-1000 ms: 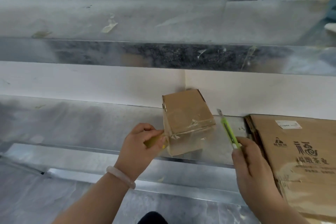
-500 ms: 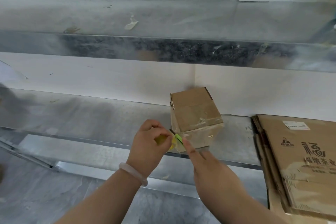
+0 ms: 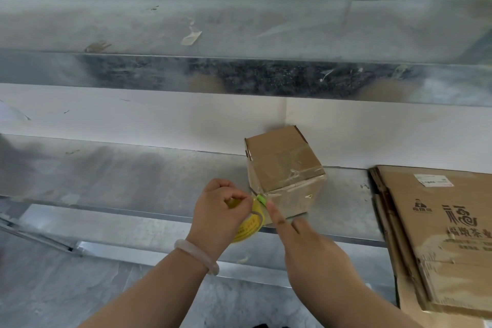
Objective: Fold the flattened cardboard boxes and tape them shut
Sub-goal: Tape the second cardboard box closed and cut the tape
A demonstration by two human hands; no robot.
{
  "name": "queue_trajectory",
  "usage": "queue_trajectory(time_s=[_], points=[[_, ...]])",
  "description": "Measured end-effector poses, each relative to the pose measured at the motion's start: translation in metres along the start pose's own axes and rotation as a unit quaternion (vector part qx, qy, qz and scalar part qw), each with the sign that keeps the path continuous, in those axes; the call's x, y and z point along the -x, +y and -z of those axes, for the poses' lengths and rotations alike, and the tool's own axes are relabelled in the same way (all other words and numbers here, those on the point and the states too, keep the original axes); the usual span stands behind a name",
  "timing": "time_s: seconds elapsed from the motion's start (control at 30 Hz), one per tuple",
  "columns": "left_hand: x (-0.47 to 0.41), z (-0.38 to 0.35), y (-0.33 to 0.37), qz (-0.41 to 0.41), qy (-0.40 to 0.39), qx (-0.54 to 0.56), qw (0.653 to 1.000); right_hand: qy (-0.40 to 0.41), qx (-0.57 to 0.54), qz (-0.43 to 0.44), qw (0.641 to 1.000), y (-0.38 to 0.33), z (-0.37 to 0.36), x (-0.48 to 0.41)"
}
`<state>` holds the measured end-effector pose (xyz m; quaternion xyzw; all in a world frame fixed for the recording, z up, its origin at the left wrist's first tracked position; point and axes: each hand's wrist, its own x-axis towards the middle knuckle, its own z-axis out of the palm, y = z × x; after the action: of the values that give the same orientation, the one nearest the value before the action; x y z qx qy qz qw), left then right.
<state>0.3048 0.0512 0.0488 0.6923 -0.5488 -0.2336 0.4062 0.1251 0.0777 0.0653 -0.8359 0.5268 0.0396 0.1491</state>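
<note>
box (image 3: 285,168): stands folded on the metal shelf (image 3: 133,176), near the front edge, a little left of the flat stack; clear tape across the top seam and down the near faces.
left hand (image 3: 221,216): curls tight round the yellow tape roll (image 3: 250,226), just beside the box's near left corner; pale bracelet (image 3: 197,255) at the wrist.
right hand (image 3: 314,250): grips the green knife (image 3: 261,199), forefinger stretched along it, knife tip between roll and box corner.
step in hand: by the look of it, cutting the tape free of the roll.
done: 1 box folded and, as far as visible, taped over the top.
left: the cut itself, perhaps a press on the loose end; then the flattened boxes (image 3: 439,234) at the right, piled flat and unfolded, well apart from both hands.
count of flat boxes: several layers at the stack's edge, no sure number.
hidden: underside and far faces of the box, so bottom taping unknown; most of the knife under the right hand.
hard to make out: blade too small to see; clear strand from roll to box barely visible.
cut off: flat stack past the right and bottom edges of the view.
</note>
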Motion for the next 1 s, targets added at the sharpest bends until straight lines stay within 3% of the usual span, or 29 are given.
queue_trajectory(time_s=[0.17, 0.33, 0.43, 0.57, 0.73, 0.8, 0.87, 0.93, 1.0], points=[[-0.002, -0.002, -0.002, 0.035, -0.006, 0.031, 0.999, 0.000, -0.016, 0.003, 1.000, 0.005, -0.003, -0.001], [-0.002, -0.005, -0.006, -0.010, -0.013, 0.010, 1.000, 0.012, -0.036, 0.004, 0.999, 0.015, -0.008, -0.005], [-0.019, 0.003, -0.022, -0.028, 0.026, -0.053, 0.998, 0.121, -0.016, 0.077, 0.990, 0.021, -0.008, -0.002], [-0.045, 0.007, -0.045, -0.094, 0.066, -0.156, 0.981, 0.337, -0.081, 0.170, 0.922, 0.047, -0.014, 0.012], [-0.053, -0.007, -0.082, -0.122, 0.053, -0.260, 0.956, 0.421, -0.138, 0.168, 0.881, 0.081, -0.014, 0.016], [-0.044, -0.015, -0.096, -0.148, 0.041, -0.272, 0.950, 0.437, -0.178, 0.118, 0.874, 0.097, -0.018, 0.008], [-0.032, -0.021, -0.109, -0.153, 0.025, -0.261, 0.953, 0.420, -0.213, 0.006, 0.882, 0.117, -0.026, -0.007], [-0.022, -0.025, -0.118, -0.154, 0.008, -0.242, 0.958, 0.351, -0.229, -0.121, 0.900, 0.139, -0.039, -0.025], [-0.018, -0.027, -0.126, -0.157, -0.005, -0.231, 0.960, 0.254, -0.204, -0.195, 0.925, 0.159, -0.052, -0.044]])
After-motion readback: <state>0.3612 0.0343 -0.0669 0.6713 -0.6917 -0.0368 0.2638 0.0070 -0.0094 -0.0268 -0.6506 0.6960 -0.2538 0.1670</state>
